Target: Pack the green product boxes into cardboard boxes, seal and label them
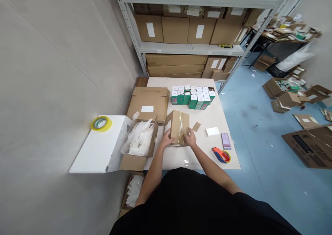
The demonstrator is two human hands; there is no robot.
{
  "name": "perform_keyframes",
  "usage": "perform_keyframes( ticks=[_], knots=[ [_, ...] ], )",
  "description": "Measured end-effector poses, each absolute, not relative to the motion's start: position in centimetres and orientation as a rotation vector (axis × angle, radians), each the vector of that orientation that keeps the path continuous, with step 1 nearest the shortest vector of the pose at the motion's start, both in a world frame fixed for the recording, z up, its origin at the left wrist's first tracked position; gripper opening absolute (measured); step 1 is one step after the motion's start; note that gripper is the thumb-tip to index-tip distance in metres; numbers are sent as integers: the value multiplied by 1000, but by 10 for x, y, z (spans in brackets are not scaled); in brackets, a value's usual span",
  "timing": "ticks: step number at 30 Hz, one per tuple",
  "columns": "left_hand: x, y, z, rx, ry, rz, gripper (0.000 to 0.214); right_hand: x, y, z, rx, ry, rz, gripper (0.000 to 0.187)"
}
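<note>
A brown cardboard box (178,124) with shiny clear tape along its face stands on the white table (178,159) in front of me. My left hand (166,139) grips its lower left side. On the opposite side, my right hand (190,137) has its fingers bent against the box's edge. Just right of the box lies a small brown cardboard piece (196,126). Several green-and-white small boxes (193,97) are grouped behind it. An orange-and-blue tape dispenser (221,155) rests near the table's front right corner.
Flattened cartons (147,103) are stacked at the back left. An open carton of white packing material (141,138) stands left, beside a white surface bearing a yellow tape roll (101,123). A white card (212,131) lies right. Metal shelving (192,48) holds cartons behind.
</note>
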State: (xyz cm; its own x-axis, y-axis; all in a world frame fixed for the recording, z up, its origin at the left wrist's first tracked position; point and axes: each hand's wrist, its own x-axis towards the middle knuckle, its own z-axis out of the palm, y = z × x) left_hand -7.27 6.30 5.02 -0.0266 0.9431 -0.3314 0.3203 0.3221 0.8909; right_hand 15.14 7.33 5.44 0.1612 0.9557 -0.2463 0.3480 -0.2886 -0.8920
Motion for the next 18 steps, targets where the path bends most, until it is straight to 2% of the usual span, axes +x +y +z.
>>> perform_keyframes(
  ticks=[3,8,13,18],
  knots=[
    [-83,53,50,1088,1560,828,95,161,73,45,-1880,-1123,1250,81],
    [-88,54,50,1091,1506,832,100,165,66,36,-1722,-872,1615,89],
    [-83,64,54,1068,1367,899,110,178,72,47,-1588,-799,1613,95],
    [-64,77,76,1003,1265,906,111,215,90,80,-1440,-859,1562,92]
  ],
)
